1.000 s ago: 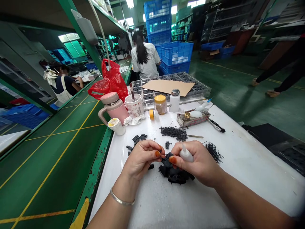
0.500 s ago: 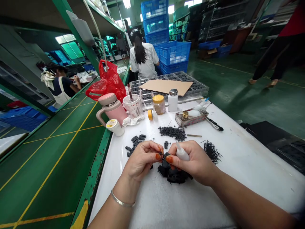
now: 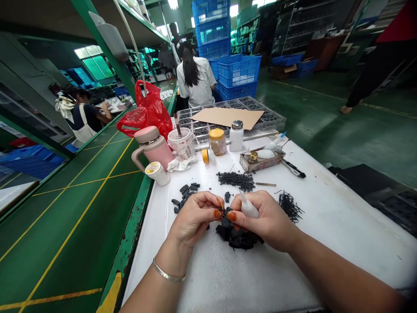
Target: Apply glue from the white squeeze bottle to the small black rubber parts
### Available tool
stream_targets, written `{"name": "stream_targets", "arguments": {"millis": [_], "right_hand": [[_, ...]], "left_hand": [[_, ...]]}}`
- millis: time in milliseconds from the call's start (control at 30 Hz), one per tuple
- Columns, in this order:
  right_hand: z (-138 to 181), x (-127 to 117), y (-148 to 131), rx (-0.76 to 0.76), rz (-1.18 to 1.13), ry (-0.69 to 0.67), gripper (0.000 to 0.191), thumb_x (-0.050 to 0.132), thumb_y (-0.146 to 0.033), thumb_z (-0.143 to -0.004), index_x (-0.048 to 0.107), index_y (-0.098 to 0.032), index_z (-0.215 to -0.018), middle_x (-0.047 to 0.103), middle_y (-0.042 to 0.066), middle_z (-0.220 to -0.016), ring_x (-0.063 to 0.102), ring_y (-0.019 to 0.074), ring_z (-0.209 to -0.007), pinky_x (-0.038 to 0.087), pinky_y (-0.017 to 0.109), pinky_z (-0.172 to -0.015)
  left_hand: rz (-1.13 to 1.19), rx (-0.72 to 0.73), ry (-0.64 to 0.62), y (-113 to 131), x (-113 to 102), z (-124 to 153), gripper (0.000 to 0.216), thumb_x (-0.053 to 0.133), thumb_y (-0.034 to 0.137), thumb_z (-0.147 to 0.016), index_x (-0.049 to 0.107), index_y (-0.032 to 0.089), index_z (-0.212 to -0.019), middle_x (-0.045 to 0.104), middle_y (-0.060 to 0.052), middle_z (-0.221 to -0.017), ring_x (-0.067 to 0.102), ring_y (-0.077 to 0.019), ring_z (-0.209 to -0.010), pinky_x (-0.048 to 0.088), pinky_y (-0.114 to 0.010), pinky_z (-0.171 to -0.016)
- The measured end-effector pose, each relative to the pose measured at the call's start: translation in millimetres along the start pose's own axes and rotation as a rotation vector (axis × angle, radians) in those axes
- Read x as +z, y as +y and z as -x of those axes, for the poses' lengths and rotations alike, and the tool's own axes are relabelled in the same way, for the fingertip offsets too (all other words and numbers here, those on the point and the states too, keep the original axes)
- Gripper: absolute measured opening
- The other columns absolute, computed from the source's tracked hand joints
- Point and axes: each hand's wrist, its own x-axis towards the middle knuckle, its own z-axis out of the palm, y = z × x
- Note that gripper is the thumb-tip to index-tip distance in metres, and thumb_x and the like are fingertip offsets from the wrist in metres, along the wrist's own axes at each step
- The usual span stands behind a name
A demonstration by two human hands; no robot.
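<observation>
Fingertips of my left hand (image 3: 198,215) are closed in a pinch on a small black part (image 3: 223,212), whose exact shape is mostly hidden. Opposite it, my right hand (image 3: 260,217) pinches at the same part with thumb and finger. A small white squeeze bottle (image 3: 249,209) with a thin nozzle is tucked in that right hand, nozzle pointing up and away. Below both hands lies a heap of black plastic pieces (image 3: 241,240). One loose black piece (image 3: 227,197) sits just beyond my fingertips.
Tiny black rings (image 3: 236,180), thin black pins (image 3: 289,206) and black parts (image 3: 185,195) lie in piles. Behind stand a pink mug (image 3: 154,148), jars and a compartment tray (image 3: 273,117). A box cutter (image 3: 293,168) lies right. A green conveyor belt (image 3: 74,208) runs along the left.
My hands hold nearly the same pose over the heap, still pinching the small part. In the background at right, a person's legs have shifted.
</observation>
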Motion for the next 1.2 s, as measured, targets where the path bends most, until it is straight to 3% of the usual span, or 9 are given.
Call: {"name": "stream_targets", "arguments": {"millis": [367,567,733,1033,1200], "right_hand": [[-0.9,0.3,-1.5,0.046,-0.027,0.001,0.025,0.07,-0.033,-0.075,0.059,-0.014,-0.063,0.057,0.0,-0.054,0.046,0.0093,-0.048,0.034,0.02,-0.044],[-4.7,-2.2,2.8,0.14,-0.255,-0.074,0.025,0.072,-0.03,-0.072,0.057,-0.013,-0.062,0.059,0.0,-0.051,0.044,0.0064,-0.043,0.031,0.017,-0.042],[-8.8,-6.7,9.6,0.228,-0.425,-0.196,0.025,0.07,-0.029,-0.073,0.056,-0.012,-0.061,0.057,-0.001,-0.049,0.041,0.0048,-0.04,0.028,0.016,-0.039],[-8.6,-11.9,4.3,0.181,-0.366,-0.201,0.026,0.072,-0.03,-0.072,0.056,-0.012,-0.061,0.057,-0.001,-0.049,0.044,0.0058,-0.041,0.03,0.017,-0.04],[-6.8,-10.8,2.5,0.131,-0.317,-0.202,0.027,0.072,-0.03,-0.072,0.055,-0.012,-0.061,0.058,0.0,-0.05,0.044,0.0063,-0.043,0.031,0.017,-0.041]], "left_hand": [[-0.055,0.057,0.001,1.4,1.6,-0.8,0.018,0.08,0.005,-0.054,0.068,0.014,-0.063,0.066,-0.001,-0.071,0.06,-0.0097,-0.061,0.048,-0.019,-0.058],[-0.097,0.084,0.018,0.7,3.5,-1.5,0.019,0.08,0.001,-0.05,0.068,0.014,-0.057,0.066,-0.001,-0.065,0.059,-0.0097,-0.059,0.047,-0.018,-0.056],[-0.12,0.029,-0.05,-1.4,1.1,-1.4,0.017,0.078,-0.001,-0.051,0.068,0.013,-0.054,0.066,-0.001,-0.065,0.06,-0.0097,-0.059,0.049,-0.019,-0.057],[-0.048,-0.058,-0.05,0.8,-2.0,0.2,0.015,0.083,0.013,-0.056,0.07,0.012,-0.064,0.067,-0.004,-0.065,0.06,-0.0099,-0.05,0.046,-0.015,-0.045],[0.041,-0.068,-0.117,-0.2,-3.6,0.1,0.019,0.082,0.015,-0.06,0.065,0.012,-0.066,0.065,-0.002,-0.065,0.06,-0.0082,-0.049,0.048,-0.013,-0.046]]}}
